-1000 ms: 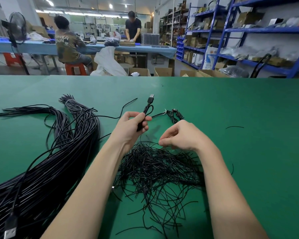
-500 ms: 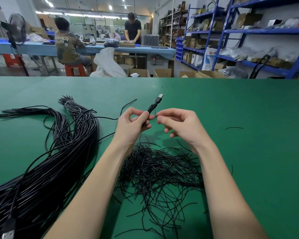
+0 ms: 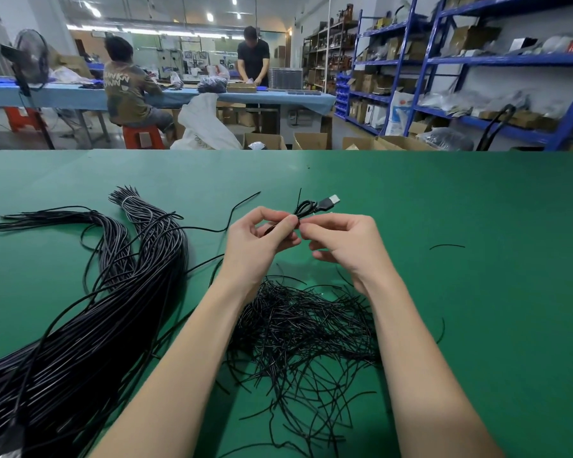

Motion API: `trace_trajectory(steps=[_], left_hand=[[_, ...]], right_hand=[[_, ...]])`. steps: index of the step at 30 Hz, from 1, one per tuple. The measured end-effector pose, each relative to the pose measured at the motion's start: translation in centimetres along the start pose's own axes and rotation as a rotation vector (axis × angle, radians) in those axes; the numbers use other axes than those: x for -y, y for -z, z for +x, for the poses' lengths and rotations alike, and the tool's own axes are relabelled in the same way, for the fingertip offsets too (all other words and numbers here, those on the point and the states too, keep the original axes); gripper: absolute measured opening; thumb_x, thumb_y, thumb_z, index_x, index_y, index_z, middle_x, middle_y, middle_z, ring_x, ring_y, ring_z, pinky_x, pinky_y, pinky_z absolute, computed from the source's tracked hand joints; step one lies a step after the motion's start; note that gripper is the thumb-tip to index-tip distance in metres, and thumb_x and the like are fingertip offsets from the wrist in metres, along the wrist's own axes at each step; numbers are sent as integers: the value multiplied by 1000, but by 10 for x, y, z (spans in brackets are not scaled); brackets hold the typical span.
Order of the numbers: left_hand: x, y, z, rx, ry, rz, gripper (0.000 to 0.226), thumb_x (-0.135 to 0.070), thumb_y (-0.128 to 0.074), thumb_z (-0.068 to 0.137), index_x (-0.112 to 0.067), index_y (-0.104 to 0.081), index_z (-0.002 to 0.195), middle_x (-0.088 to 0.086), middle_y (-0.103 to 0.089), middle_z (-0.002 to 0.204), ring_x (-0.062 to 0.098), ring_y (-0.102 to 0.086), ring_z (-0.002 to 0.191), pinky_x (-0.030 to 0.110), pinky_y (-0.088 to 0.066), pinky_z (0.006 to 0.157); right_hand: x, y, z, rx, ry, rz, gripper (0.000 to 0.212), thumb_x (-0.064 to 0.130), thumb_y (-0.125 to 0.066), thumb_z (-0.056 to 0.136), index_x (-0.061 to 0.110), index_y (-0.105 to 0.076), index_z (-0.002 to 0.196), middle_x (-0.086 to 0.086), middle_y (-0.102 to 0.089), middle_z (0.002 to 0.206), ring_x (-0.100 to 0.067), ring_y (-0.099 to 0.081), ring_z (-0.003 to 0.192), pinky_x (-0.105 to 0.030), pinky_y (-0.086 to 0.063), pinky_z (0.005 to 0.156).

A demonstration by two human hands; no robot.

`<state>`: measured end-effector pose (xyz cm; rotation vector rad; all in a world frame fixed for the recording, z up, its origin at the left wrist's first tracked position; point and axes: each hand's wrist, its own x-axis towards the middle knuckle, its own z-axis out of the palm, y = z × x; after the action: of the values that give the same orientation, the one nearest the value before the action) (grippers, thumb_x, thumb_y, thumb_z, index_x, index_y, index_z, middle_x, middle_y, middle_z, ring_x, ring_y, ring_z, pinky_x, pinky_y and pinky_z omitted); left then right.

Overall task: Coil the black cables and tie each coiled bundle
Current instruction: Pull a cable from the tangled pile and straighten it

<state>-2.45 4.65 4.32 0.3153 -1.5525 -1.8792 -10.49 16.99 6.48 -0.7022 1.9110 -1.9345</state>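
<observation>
Left hand (image 3: 262,241) is pinching the coiled cable (image 3: 306,208) above the table (image 3: 444,200); right hand (image 3: 341,239) is pinching a thin tie at the bundle's waist. The plug (image 3: 329,202) is pointing toward two o'clock; both hands are meeting at the coil.

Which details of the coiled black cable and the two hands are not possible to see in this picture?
- Head view: the coiled black cable is mostly hidden inside the left hand; only loops and the USB plug show.
- The right hand fingertips cover the thin black tie wire.
- The large bundle of black cables is cut off by the left edge.
</observation>
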Motion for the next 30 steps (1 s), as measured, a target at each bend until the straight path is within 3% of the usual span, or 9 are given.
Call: trace_trajectory(steps=[10, 16, 18, 21, 27, 30], left_hand=[[3, -1, 0, 43, -84, 153, 11, -5, -69, 92, -8, -67, 81, 10, -75, 79, 20, -71, 75, 33, -60, 82], [1, -3, 1, -6, -71, 148, 12, -8, -70, 92, -4, -68, 80, 16, -75, 80, 19, -71, 72, 31, -61, 79], [0, -3, 2, -38, -20, 65, 11, -6, -67, 93, -3, -67, 82, 14, -72, 74, 19, -69, 67, 29, -60, 77], [0, -3, 3, -25, 84, -104, 9, -5, -65, 94, 2, -67, 89, 13, -69, 73, 16, -67, 67, 26, -59, 77], [2, -3, -1, 68, 242, -279, 9, -5, -67, 91, 3, -71, 90, 15, -72, 84, 17, -71, 78, 24, -59, 77], [1, -2, -2, 100, 291, -278, 11, -6, -70, 87, 3, -72, 93, 15, -72, 86, 18, -72, 79, 23, -59, 75]], right_hand=[[0, 1, 3, -105, 29, -185, 11, 20, -82, 70, 30, -82, 67, -1, -76, 68, -8, -65, 54, -40, -64, 78], [1, -1, 1, -105, 111, -307, 10, 25, -81, 73, 33, -81, 68, 10, -75, 65, -4, -68, 53, -25, -60, 60], [-2, -3, 2, -58, 57, -151, 11, 16, -80, 80, 21, -81, 70, 9, -74, 66, -3, -63, 54, -21, -56, 55], [-7, -1, 2, 40, -94, 134, 9, 8, -77, 89, 13, -78, 81, 7, -71, 70, -3, -59, 59, -18, -56, 59], [-12, 14, 4, 156, -208, 336, 7, -1, -70, 91, 5, -72, 92, -4, -71, 83, -8, -68, 70, -19, -58, 66], [-14, 21, 4, 197, -212, 312, 10, -4, -70, 89, 5, -73, 94, -5, -74, 89, -10, -69, 75, -19, -58, 66]])
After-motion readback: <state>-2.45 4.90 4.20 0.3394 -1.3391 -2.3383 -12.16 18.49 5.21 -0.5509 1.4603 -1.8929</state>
